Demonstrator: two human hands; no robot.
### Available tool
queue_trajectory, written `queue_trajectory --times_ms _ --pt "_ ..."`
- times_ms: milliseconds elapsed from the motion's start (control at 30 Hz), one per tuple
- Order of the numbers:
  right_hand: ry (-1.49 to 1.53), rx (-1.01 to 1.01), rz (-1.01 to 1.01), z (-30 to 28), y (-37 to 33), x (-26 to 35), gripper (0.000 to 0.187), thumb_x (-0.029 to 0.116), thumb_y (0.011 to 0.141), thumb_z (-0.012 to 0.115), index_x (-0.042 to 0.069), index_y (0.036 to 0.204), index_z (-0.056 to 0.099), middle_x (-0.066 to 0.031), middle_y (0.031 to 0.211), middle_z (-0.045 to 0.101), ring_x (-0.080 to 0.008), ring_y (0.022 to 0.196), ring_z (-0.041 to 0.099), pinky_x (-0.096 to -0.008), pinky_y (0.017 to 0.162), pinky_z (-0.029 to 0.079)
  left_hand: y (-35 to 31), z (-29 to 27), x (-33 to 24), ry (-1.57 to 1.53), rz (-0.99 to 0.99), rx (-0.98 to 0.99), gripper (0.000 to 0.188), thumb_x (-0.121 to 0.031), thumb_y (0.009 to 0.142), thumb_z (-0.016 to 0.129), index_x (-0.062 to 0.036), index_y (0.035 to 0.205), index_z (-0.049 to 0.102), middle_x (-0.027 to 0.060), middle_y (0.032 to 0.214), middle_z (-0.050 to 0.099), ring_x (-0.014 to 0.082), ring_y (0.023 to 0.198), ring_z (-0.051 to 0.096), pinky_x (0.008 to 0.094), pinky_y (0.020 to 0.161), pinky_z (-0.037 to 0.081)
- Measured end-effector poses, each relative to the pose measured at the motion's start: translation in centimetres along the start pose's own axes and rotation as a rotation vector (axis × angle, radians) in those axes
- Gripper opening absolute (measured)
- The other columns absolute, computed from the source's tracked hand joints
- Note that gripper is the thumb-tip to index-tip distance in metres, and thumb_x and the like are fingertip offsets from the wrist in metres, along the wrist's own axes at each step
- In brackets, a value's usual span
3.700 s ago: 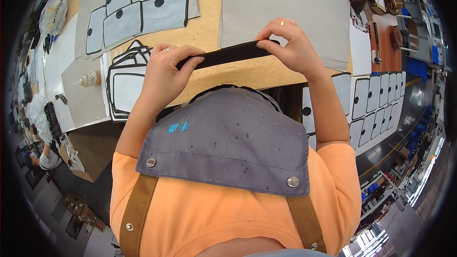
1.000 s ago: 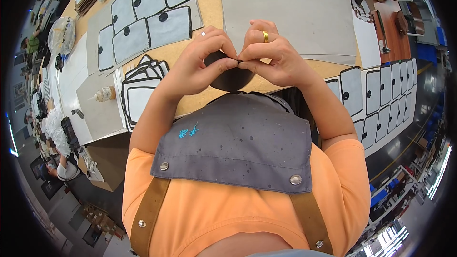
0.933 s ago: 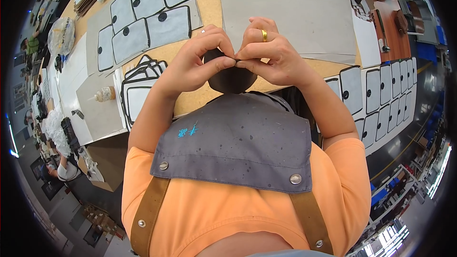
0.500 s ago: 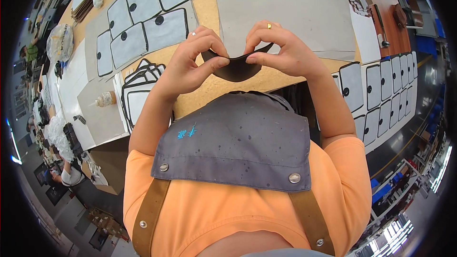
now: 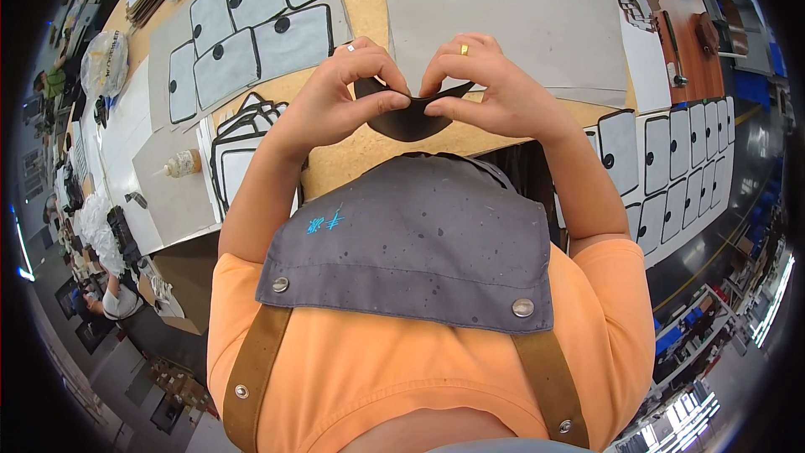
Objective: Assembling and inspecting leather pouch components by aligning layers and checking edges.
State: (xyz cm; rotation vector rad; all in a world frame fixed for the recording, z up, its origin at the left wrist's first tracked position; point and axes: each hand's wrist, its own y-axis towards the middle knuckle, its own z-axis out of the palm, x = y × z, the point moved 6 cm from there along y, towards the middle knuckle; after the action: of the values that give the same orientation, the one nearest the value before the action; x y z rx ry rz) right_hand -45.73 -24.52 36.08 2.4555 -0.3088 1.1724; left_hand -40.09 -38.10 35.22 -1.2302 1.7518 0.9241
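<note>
Black piece [image 5: 411,124], pinched between both hands over the near part of the table [image 5: 335,172], just beyond the grey apron [image 5: 402,235]. Left hand [image 5: 340,99]: thumb and forefinger pinch the upper edge, the thumb on the near side, the forefinger arched over from beyond; the other fingers are curled, one bearing a silver-coloured ring. Right hand [image 5: 490,86]: a nearly mirrored pose, its thumb and bent forefinger pinching the same edge; a gold-coloured ring is worn. The two thumb tips lie close together but apart. The bare forearms converge from either side, elbows turned outward.

Containers: to the left of the left hand, a small bottle [image 5: 182,164], amber-tinted, its pale spout directed away from that hand; the fill level cannot be made out. Farther left, a clear plastic bag [image 5: 105,65], contents indistinct. Below and left of the left hand, beside the table, a brown cardboard box [image 5: 186,281] with pale crumpled material near its opening.

The black piece is dark and smooth, bent so that its upper edge dips between the hands; its ends flare outward behind the fingers, and its lower outline is rounded. Beyond the left hand lie pale black-edged panels [image 5: 293,44].
</note>
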Motion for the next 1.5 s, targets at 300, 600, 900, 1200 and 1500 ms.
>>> queue_trajectory --times_ms 300,600,900,1200,1500 --pt "0.155 0.094 -0.117 0.2 0.5 0.9 0.008 0.005 0.073 0.066 0.009 0.078 0.06 0.0022 0.078 0.056 -0.0157 0.081 0.052 -0.0434 0.102 0.025 1.3 0.1 0.3 -0.237 0.122 0.119 0.009 -0.014 0.072 0.071 -0.0087 0.074 0.065 -0.003 0.073 0.061 0.0128 0.08 0.049 0.0273 0.075 0.038" --pt "0.6 -0.083 0.255 -1.0 -1.1 -3.3 0.014 0.0 0.078 0.062 0.003 0.09 0.056 -0.0041 0.088 0.057 -0.0124 0.087 0.05 -0.0286 0.081 0.04 0.5 -1.8 1.5 -0.264 0.118 -0.039 0.005 -0.009 0.074 0.07 -0.0077 0.074 0.065 -0.0028 0.073 0.06 0.0118 0.08 0.049 0.0265 0.076 0.038" --pt "0.952 -0.27 0.273 0.4 -1.6 -5.6 0.011 -0.002 0.081 0.06 0.003 0.091 0.058 -0.005 0.091 0.061 -0.0117 0.085 0.056 -0.0252 0.076 0.045 -0.9 -1.7 4.5 -0.354 -0.084 -0.193 0.018 -0.009 0.078 0.066 -0.0049 0.094 0.059 0.0019 0.094 0.058 0.0139 0.091 0.05 0.0282 0.084 0.04" --pt "0.927 -0.24 0.178 0.7 -2.2 -6.9 0.014 -0.003 0.08 0.057 0.006 0.09 0.055 -0.0061 0.09 0.059 -0.0182 0.092 0.056 -0.0463 0.102 0.03 -1.0 -1.1 5.0 -0.531 -0.025 -0.161 0.012 -0.01 0.084 0.059 -0.004 0.094 0.056 0.0002 0.092 0.054 0.0117 0.091 0.048 0.0269 0.082 0.039" --pt "0.841 -0.264 0.183 0.5 -1.9 -5.8 0.017 -0.007 0.078 0.057 0.006 0.089 0.057 -0.0055 0.091 0.06 -0.0166 0.091 0.056 -0.0371 0.091 0.037 -1.3 -1.8 3.5 -0.161 0.033 -0.246 0.016 -0.008 0.08 0.058 -0.0061 0.096 0.056 0.0029 0.094 0.056 0.0157 0.097 0.049 0.0303 0.089 0.034"
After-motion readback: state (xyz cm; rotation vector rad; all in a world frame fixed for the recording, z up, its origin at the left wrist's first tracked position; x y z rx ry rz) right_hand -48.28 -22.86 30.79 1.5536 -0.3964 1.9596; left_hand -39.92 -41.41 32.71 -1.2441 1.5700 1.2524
